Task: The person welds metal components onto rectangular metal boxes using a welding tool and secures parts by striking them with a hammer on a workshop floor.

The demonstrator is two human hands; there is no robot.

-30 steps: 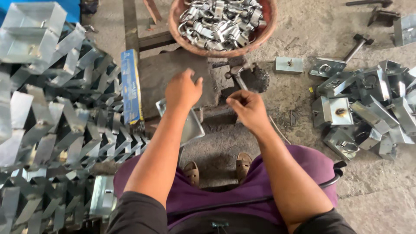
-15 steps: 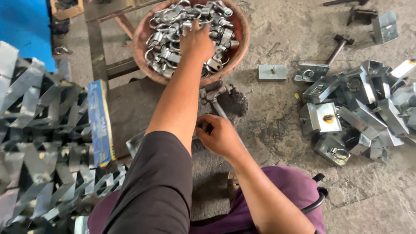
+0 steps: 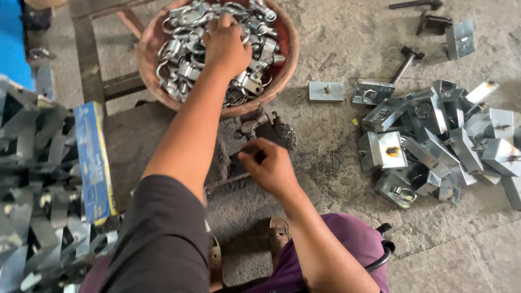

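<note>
We see a heap of shiny metal clamp rings (image 3: 179, 59) filling a round reddish-brown basin (image 3: 287, 51) that sits on the rough grey concrete floor (image 3: 347, 179); the pieces are curved, silvery loops with small bolted ends, tangled over one another. Our left hand (image 3: 227, 44) lies on top of the heap, its grip curled down among the rings, though we cannot tell whether it has closed on any one piece. Just below the basin, our right hand (image 3: 270, 168) has its grip pinched on a small dark part we cannot make out, over a dark, grimy metal block (image 3: 271, 130) on the floor. To the right lies a loose pile of folded galvanised brackets (image 3: 434, 141), with a single flat plate (image 3: 325, 91) apart from it and a dark hammer (image 3: 404, 62) near it. To the left stand stacked bent steel strips (image 3: 32, 179) and a long blue box (image 3: 93, 163). Purple trousers (image 3: 347, 255) and a sandalled foot (image 3: 279, 233) show below.
</note>
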